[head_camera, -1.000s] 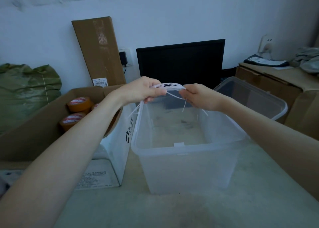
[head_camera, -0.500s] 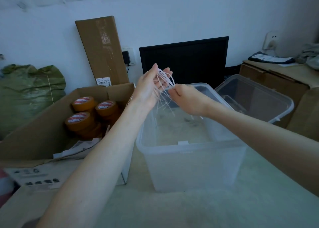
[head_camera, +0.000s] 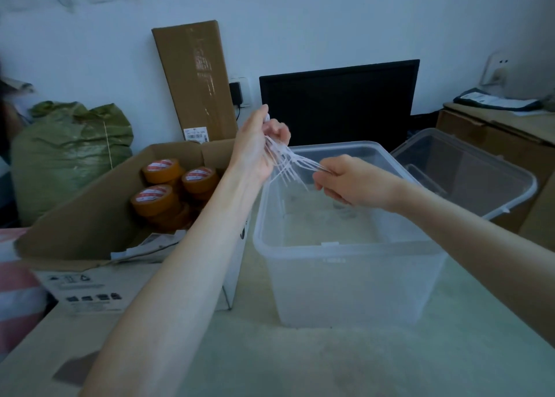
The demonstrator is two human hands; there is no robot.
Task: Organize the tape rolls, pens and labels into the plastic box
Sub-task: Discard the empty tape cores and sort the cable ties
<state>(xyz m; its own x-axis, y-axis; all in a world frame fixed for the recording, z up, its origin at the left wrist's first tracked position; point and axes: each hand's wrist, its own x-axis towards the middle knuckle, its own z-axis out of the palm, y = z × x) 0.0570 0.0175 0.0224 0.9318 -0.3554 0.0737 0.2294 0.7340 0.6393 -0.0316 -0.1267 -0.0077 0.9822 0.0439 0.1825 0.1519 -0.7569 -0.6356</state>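
Above the clear box (head_camera: 345, 264) on the table (head_camera: 300, 360), the left hand (head_camera: 258, 144) holds a bundle of thin white strips (head_camera: 288, 162), possibly cable ties; the right hand (head_camera: 348, 180) pinches their far ends. Tape rolls (head_camera: 162, 192) sit in the carton (head_camera: 90, 216) just beside the box.

three tape rolls (head_camera: 163, 183), two plastic boxes (head_camera: 345, 264)

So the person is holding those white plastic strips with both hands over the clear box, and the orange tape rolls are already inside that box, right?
Not quite. The head view shows the orange tape rolls in the cardboard box to the left, not in the clear plastic box. The rest holds: the left hand and right hand both hold the white plastic strips over the clear box.
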